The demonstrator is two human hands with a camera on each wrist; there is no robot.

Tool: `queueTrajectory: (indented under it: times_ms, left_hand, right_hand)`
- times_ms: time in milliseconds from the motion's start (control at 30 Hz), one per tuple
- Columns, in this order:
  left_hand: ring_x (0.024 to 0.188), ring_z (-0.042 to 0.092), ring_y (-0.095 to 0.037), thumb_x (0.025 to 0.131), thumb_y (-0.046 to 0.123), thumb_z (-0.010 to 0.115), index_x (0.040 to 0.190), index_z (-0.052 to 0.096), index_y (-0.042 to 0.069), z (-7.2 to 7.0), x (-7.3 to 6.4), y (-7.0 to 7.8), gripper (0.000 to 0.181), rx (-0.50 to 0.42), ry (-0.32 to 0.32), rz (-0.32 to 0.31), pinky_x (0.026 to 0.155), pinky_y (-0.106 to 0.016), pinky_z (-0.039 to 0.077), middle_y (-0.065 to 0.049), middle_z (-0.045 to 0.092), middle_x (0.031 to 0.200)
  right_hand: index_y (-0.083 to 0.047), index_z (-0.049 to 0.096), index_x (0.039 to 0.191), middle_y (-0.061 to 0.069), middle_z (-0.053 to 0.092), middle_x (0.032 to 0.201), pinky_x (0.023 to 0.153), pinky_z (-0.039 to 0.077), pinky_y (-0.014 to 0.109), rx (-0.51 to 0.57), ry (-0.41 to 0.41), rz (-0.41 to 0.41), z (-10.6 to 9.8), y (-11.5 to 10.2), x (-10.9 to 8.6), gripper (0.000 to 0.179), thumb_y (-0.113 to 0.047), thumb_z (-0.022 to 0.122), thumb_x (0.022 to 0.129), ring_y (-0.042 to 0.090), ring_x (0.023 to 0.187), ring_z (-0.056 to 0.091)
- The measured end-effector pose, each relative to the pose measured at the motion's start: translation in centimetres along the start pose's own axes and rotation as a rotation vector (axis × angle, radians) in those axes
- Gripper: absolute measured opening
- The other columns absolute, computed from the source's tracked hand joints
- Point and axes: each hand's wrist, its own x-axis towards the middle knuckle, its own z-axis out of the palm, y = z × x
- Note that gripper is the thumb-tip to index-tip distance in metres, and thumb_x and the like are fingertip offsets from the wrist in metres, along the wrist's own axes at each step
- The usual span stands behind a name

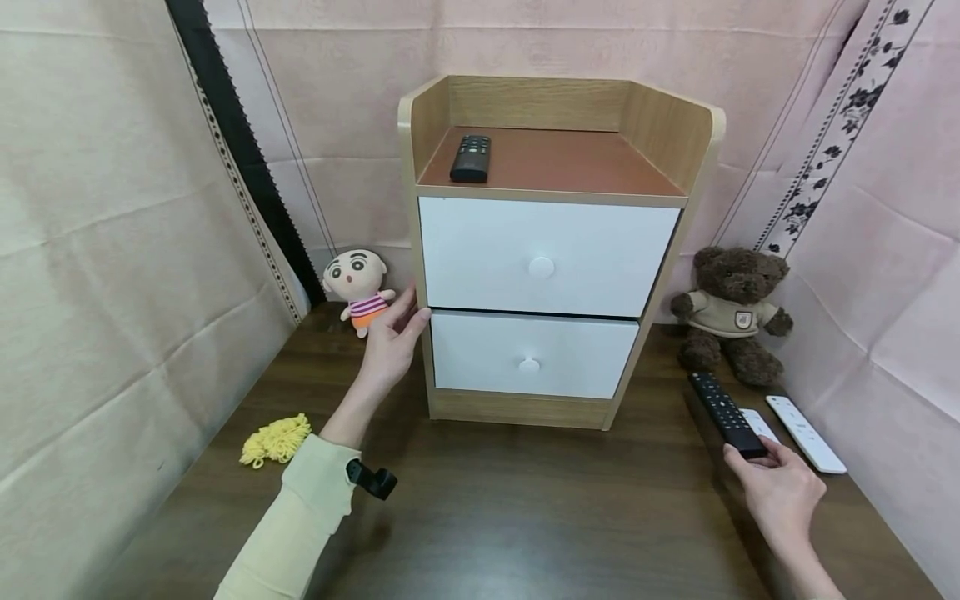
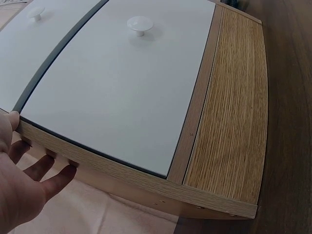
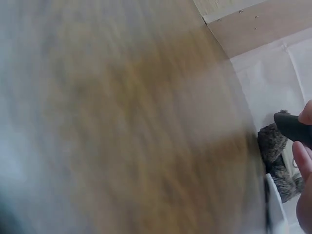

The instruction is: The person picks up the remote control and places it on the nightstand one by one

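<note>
A small wooden cabinet (image 1: 517, 408) with two white drawers stands in the middle of the head view. Against its left front edge my left hand (image 1: 392, 343) holds on; in the left wrist view the thumb lies on the front edge and the fingers bend along the side panel. My right hand (image 1: 787, 492) grips the near end of a black remote control (image 1: 723, 410) above the table at the right. Both drawers look pushed in, each with a round white knob (image 1: 542, 267). Much of the right wrist view is blurred, with the dark remote (image 3: 292, 127) at its right edge.
Another black remote (image 1: 471, 158) lies on the cabinet's top shelf. Two white remotes, one partly hidden (image 1: 806, 433), lie by the right hand, before a brown teddy bear (image 1: 731, 312). A doll (image 1: 358, 283) and yellow yarn bundle (image 1: 276, 439) are at left. Cloth walls surround the table.
</note>
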Motion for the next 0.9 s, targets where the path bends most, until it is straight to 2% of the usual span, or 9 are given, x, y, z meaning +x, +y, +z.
queueTrajectory:
  times_ms: [100,200,300,367,500,700,900]
  left_hand:
    - [0.14,0.045,-0.028,0.105,0.005,0.057,0.155,0.037,-0.002,0.1,0.0,-0.1,0.054,-0.007,-0.009,-0.005,0.11,-0.033,0.043,-0.019,0.046,0.154]
    - [0.14,0.045,-0.026,0.106,0.006,0.057,0.155,0.038,0.0,0.0,0.0,-0.1,0.054,-0.007,-0.015,-0.004,0.111,-0.035,0.043,-0.017,0.046,0.154]
    - [0.139,0.046,-0.025,0.105,0.007,0.058,0.155,0.039,0.002,0.0,0.0,-0.1,0.054,-0.001,-0.01,-0.002,0.111,-0.035,0.043,-0.015,0.047,0.154]
    - [0.139,0.047,-0.025,0.105,0.006,0.058,0.155,0.039,0.001,-0.1,-0.1,-0.1,0.054,0.002,-0.005,0.001,0.11,-0.034,0.044,-0.016,0.047,0.154]
    - [0.139,0.047,-0.026,0.105,0.005,0.058,0.155,0.039,0.0,-0.1,0.0,0.0,0.054,-0.001,-0.002,-0.001,0.109,-0.032,0.044,-0.018,0.046,0.154]
    - [0.14,0.045,-0.026,0.105,0.006,0.058,0.155,0.038,0.0,-0.2,0.0,0.1,0.054,0.002,-0.007,-0.009,0.111,-0.034,0.043,-0.017,0.044,0.156]
    - [0.14,0.045,-0.027,0.105,0.005,0.059,0.155,0.037,-0.002,-0.2,0.0,0.0,0.055,0.009,-0.005,-0.02,0.11,-0.035,0.044,-0.017,0.043,0.156]
  right_hand:
    - [0.01,0.072,0.113,-0.038,0.053,0.059,0.074,0.03,0.015,0.064,0.024,-0.023,-0.4,-0.3,0.2,0.048,-0.014,0.086,0.073,-0.028,0.056,0.043]
    - [0.012,0.07,0.116,-0.043,0.05,0.061,0.077,0.03,0.009,0.115,0.026,-0.024,-0.7,-0.8,0.4,0.05,-0.012,0.085,0.075,-0.026,0.057,0.047]
    - [0.011,0.07,0.118,-0.042,0.052,0.063,0.074,0.033,0.003,0.154,0.017,-0.006,-1.0,-1.4,0.5,0.049,-0.011,0.085,0.076,-0.024,0.057,0.05]
    - [0.01,0.07,0.118,-0.04,0.054,0.064,0.067,0.037,0.001,0.19,0.01,0.016,-1.2,-1.9,0.6,0.048,-0.01,0.085,0.077,-0.022,0.058,0.053]
    - [0.002,0.071,0.119,-0.035,0.059,0.065,0.055,0.044,0.002,0.256,-0.01,0.081,-1.4,-2.7,0.8,0.044,-0.008,0.085,0.078,-0.018,0.06,0.058]
    - [-0.014,0.074,0.113,-0.031,0.063,0.066,0.056,0.047,0.004,0.319,0.026,0.086,-1.8,-4.0,1.1,0.039,-0.004,0.086,0.077,-0.014,0.06,0.061]
    - [-0.009,0.075,0.115,-0.023,0.068,0.071,0.061,0.051,0.006,0.441,0.076,0.095,-2.0,-5.3,1.4,0.043,0.004,0.085,0.076,-0.009,0.061,0.065]
